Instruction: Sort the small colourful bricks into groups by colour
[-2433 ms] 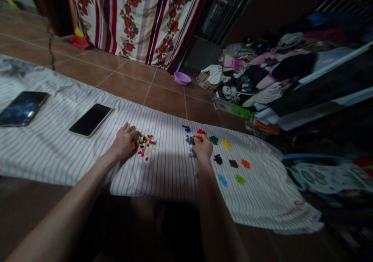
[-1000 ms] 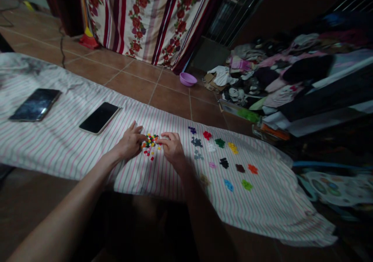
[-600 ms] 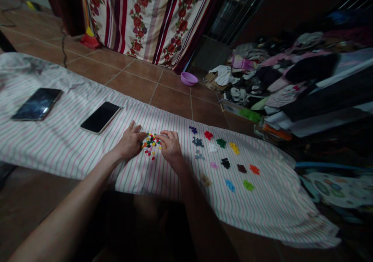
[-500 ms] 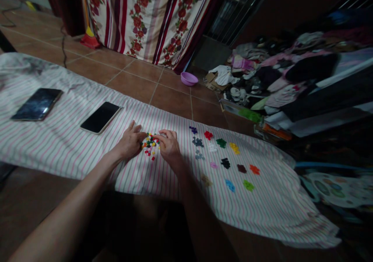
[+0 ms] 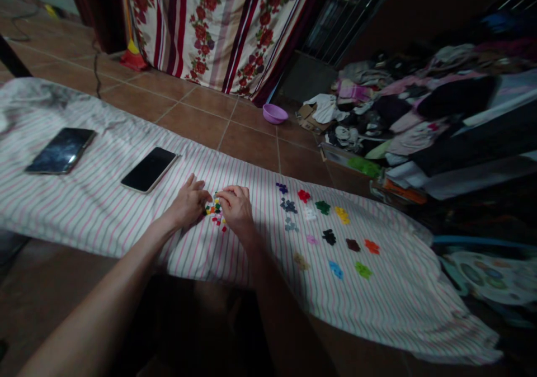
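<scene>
A mixed pile of small coloured pieces [image 5: 215, 220] lies on the striped cloth between my two hands. At its left edge rests my left hand [image 5: 188, 203], fingers apart and the forefinger against the pieces. My right hand [image 5: 237, 209] covers the pile's right side, with thumb and forefinger pinched together over its far edge. What sits in that pinch is too small to make out. To the right, pieces lie in separate single-colour heaps, among them a red heap [image 5: 304, 196], a yellow heap [image 5: 342, 215], a black heap [image 5: 329, 236] and a light blue heap [image 5: 336, 269].
A phone [image 5: 150, 169] and a tablet [image 5: 61, 150] lie on the cloth [image 5: 126, 220] to the left. Beyond it, a purple basin [image 5: 274, 113] stands on the tiled floor. Clothes [image 5: 398, 108] are heaped at the right, and a floral curtain [image 5: 226, 30] hangs behind.
My right hand has shifted slightly left over the pile, and its fingers have drawn together into a pinch. My left hand stays beside the pieces. The whole view has shifted slightly.
</scene>
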Demonstrator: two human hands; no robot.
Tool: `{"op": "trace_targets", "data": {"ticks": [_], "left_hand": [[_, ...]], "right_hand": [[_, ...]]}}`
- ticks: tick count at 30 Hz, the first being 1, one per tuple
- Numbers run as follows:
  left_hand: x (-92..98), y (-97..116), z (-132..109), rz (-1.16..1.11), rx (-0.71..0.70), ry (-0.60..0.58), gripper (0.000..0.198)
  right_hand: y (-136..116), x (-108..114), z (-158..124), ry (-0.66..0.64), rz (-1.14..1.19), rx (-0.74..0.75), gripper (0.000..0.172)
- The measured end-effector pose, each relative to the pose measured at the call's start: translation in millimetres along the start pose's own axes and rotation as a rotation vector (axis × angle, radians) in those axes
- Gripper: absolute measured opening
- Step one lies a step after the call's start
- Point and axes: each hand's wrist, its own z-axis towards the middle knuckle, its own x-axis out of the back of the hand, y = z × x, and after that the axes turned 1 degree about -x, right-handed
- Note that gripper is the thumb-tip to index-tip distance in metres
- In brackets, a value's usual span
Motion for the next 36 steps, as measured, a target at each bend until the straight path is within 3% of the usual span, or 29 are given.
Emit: {"op": "trace_targets", "data": {"ticks": [9, 24, 36], "left_hand": [[-3.9, -5, -2, 0.013, 0.026, 0.048, 0.033], [-5.8, -6, -2, -0.006, 0.047, 0.085, 0.033], [-3.7, -5, 0, 0.010, 0.033, 0.062, 0.031]], "right_hand": [[-13, -12, 6, 0.048, -0.098, -0.107, 0.015], [-32, -7, 18, -0.081, -0.213, -0.250, 0.009], [-21, -12, 13, -0.051, -0.206, -0.083, 0.012]]}}
